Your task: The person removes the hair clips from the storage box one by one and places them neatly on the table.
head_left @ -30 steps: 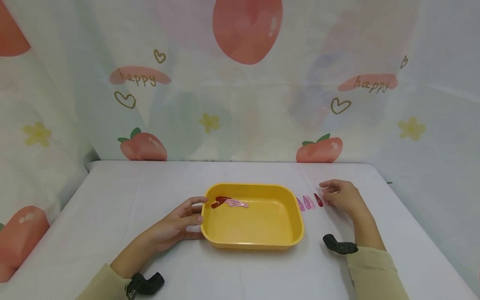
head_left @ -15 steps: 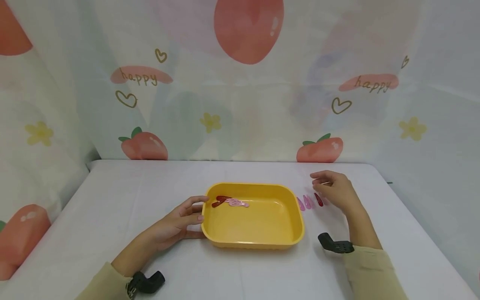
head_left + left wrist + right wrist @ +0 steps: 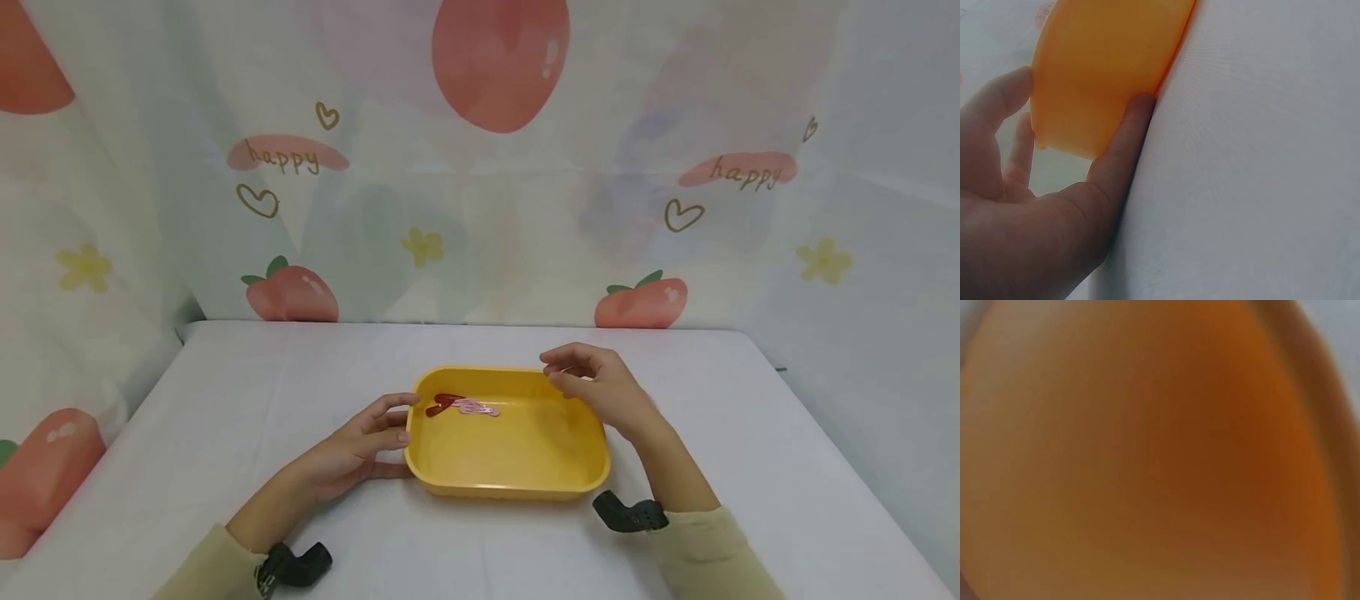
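Observation:
A yellow rectangular tray (image 3: 510,454) lies on the table in the head view. Red hair clips (image 3: 442,403) and pink hair clips (image 3: 477,407) lie together in its far left part. My left hand (image 3: 348,450) rests against the tray's left end, fingers spread along the wall and one fingertip at the rim; the left wrist view shows these fingers on the yellow wall (image 3: 1097,75). Above the tray's far right corner is my right hand (image 3: 600,387), thumb and fingers close together. I cannot tell whether something is between them. Blurred yellow tray (image 3: 1147,456) fills the right wrist view.
A white cloth (image 3: 300,367) covers the table. A curtain (image 3: 510,233) printed with fruit and flowers stands behind it. Black wrist devices (image 3: 296,567) sit on both arms. My right hand and forearm hide the place where the clips on the table lay.
My right hand has moved left from the row of clips on the table, rising slightly, to over the tray's far right corner. My left hand and the tray have stayed put.

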A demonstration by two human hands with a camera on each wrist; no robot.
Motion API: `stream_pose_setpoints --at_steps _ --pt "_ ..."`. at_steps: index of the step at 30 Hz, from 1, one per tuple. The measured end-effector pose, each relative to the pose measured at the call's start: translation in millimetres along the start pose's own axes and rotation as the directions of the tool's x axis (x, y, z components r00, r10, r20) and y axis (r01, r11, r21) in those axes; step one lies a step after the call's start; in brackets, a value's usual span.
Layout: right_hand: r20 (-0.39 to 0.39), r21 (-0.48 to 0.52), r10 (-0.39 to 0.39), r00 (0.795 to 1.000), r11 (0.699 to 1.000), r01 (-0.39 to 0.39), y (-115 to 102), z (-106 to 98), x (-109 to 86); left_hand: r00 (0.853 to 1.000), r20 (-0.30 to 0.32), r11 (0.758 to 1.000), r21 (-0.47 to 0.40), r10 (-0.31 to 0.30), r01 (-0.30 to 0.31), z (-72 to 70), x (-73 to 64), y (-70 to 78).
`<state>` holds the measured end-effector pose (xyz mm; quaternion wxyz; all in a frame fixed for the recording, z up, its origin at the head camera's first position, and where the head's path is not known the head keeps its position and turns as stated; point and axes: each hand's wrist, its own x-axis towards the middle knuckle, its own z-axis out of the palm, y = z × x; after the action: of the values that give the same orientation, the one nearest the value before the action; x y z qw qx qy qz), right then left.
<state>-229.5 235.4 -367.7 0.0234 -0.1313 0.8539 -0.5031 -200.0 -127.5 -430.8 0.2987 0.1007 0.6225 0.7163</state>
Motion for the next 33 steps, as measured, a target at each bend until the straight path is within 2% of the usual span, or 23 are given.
stream_pose_setpoints --at_steps 4,8,12,17,19,21,24,26,29,31,33 --pt "0.057 0.020 -0.001 0.998 1.000 0.000 -5.6 20.0 -0.8 1.000 -0.008 1.000 0.003 -0.007 0.007 1.2 -0.3 -0.2" --pt "0.115 -0.022 -0.015 0.993 1.000 0.018 -9.6 41.9 -2.7 1.000 -0.006 1.000 -0.007 -0.011 0.011 1.9 -1.1 -0.4" --pt "0.177 -0.124 -0.071 0.982 0.988 0.094 -16.2 62.5 -5.7 1.000 -0.002 1.000 -0.008 -0.007 0.007 1.9 -1.8 -0.5" --pt "0.242 -0.305 -0.099 0.965 0.937 0.173 -25.2 81.6 -5.6 1.000 0.002 1.000 0.000 -0.006 0.006 0.0 -1.2 0.3" --pt "0.275 -0.395 -0.094 0.957 0.896 0.202 -29.8 88.7 -4.8 1.000 0.003 1.000 0.004 -0.007 0.007 -1.0 -0.5 0.9" --pt "0.321 -0.491 -0.087 0.943 0.836 0.244 -36.1 96.9 -4.1 1.000 0.004 1.000 0.003 -0.006 0.006 -1.6 0.5 1.1" --pt "0.395 -0.613 -0.074 0.916 0.721 0.323 -43.6 111.9 -2.3 1.000 0.001 1.000 0.000 -0.008 0.008 -2.0 0.8 1.7" --pt "0.429 -0.674 -0.084 0.899 0.633 0.381 -45.9 122.0 -0.5 1.000 0.002 1.000 -0.002 -0.007 0.007 -1.6 0.1 2.1" --pt "0.437 -0.741 -0.100 0.894 0.524 0.421 -47.1 132.3 1.4 1.000 0.006 1.000 -0.008 -0.003 0.003 -0.4 -1.2 2.3" --pt "0.429 -0.763 -0.109 0.897 0.487 0.424 -46.5 135.1 2.1 1.000 0.010 1.000 -0.010 0.000 0.000 0.0 -1.6 2.3" --pt "0.415 -0.765 -0.094 0.905 0.501 0.404 -45.3 133.2 1.4 1.000 0.014 1.000 -0.014 -0.001 0.002 -0.8 -1.2 2.0"
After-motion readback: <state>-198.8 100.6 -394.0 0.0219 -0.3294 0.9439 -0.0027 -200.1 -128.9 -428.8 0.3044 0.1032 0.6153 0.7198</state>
